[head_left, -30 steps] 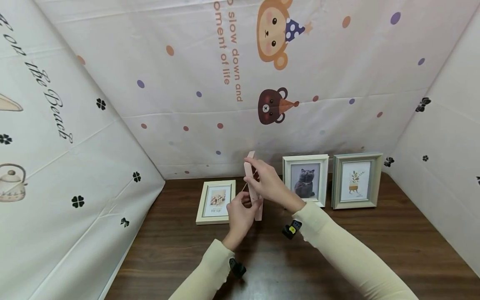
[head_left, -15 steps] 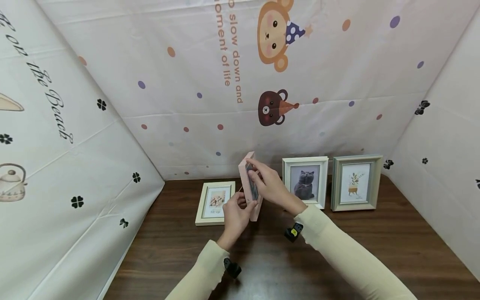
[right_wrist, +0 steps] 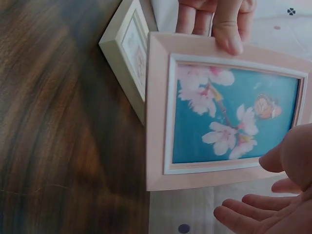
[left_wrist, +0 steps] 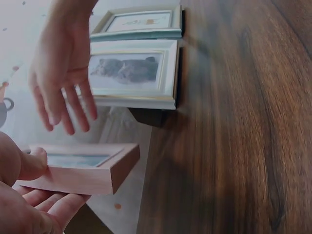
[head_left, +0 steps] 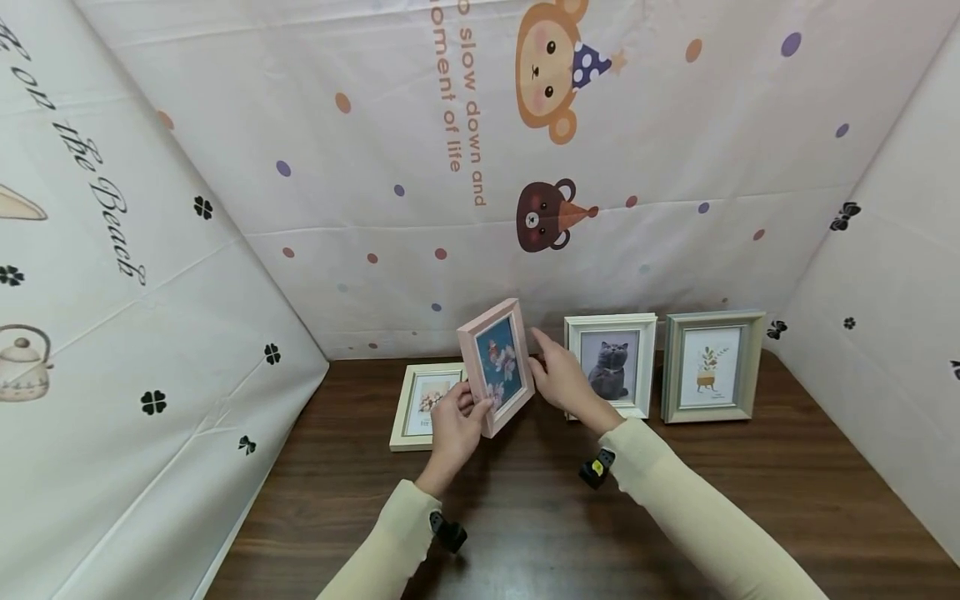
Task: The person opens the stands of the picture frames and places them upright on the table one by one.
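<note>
My left hand (head_left: 454,429) pinches a pink picture frame (head_left: 498,358) by its lower left edge, thumb on the front and fingers behind. The frame is upright and tilted, its blossom picture on a blue ground facing me. Beside its right edge, my right hand (head_left: 568,385) is spread with straight fingers. In the left wrist view a gap shows between the right hand (left_wrist: 63,73) and the pink frame (left_wrist: 73,180). The right wrist view shows the right thumb (right_wrist: 273,160) overlapping the frame's border.
A cream picture frame (head_left: 403,417) lies flat behind my left hand, partly covered. At right stand a white frame with a grey cat (head_left: 609,367) and a grey-green frame with a plant print (head_left: 708,367). Printed cloth walls (head_left: 360,292) border the brown table (head_left: 555,533).
The pink frame has turned from edge-on to show its picture. My right hand has let go of it and moved slightly right; my left hand has shifted left, still holding it.
</note>
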The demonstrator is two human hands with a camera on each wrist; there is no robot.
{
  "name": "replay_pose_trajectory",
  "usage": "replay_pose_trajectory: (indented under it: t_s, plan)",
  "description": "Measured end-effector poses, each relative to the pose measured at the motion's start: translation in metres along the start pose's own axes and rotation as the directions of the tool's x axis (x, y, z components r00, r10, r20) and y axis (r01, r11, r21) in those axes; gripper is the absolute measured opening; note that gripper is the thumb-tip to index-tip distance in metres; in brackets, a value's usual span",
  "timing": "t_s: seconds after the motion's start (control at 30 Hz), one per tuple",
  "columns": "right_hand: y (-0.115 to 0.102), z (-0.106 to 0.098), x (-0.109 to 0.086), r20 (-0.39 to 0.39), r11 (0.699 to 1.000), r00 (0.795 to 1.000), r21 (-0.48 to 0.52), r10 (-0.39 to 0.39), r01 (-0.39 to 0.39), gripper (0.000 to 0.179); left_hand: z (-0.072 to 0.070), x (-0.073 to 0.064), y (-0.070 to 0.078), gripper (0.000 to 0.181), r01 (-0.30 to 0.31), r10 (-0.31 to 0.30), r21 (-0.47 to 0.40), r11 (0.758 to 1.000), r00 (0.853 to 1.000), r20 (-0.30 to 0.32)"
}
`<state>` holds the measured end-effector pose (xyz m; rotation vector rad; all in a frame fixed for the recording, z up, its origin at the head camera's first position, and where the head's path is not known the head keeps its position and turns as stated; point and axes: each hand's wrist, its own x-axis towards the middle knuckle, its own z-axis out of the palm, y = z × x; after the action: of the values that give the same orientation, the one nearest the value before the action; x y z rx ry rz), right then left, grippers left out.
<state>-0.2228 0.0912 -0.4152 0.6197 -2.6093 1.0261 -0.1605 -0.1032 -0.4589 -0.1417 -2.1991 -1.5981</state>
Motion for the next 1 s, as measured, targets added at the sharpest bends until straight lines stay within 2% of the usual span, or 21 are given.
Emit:
replay_pose_trajectory:
  t_s: [0.17,0.33,0.53,0.63,0.83,1.0]
  plan:
    - [0.004,0.002,-0.003,0.008,0.998,0.998,-0.013,0.067,-0.067,0.06,-0.007,0.002,-0.003,0.023,0.007,-0.007,-0.003,1.0,1.0,0.023]
    - [0.006,0.002,-0.006,0.015,0.997,0.997,0.0,0.081,-0.081,0.058,-0.014,0.005,-0.009,0.02,-0.005,0.004,0.015,1.0,0.999,0.047]
    - [0.008,0.004,-0.009,0.026,0.994,0.994,0.003,0.106,-0.106,0.049,-0.02,0.007,-0.01,0.019,0.033,-0.035,0.022,0.999,0.996,0.083]
    - [0.008,0.005,-0.009,0.007,0.994,0.994,0.004,0.107,-0.107,0.046,-0.021,0.008,-0.01,0.017,0.046,-0.048,0.016,0.999,0.995,0.09]
    - [0.009,0.006,-0.011,-0.038,0.996,0.995,-0.006,0.089,-0.089,0.042,-0.019,0.01,-0.012,0.017,0.025,-0.025,-0.001,1.0,0.994,0.108]
    - [0.009,0.009,-0.012,-0.058,0.995,0.993,-0.012,0.098,-0.099,0.042,-0.018,0.01,-0.014,0.02,0.025,-0.027,0.024,0.999,0.994,0.107]
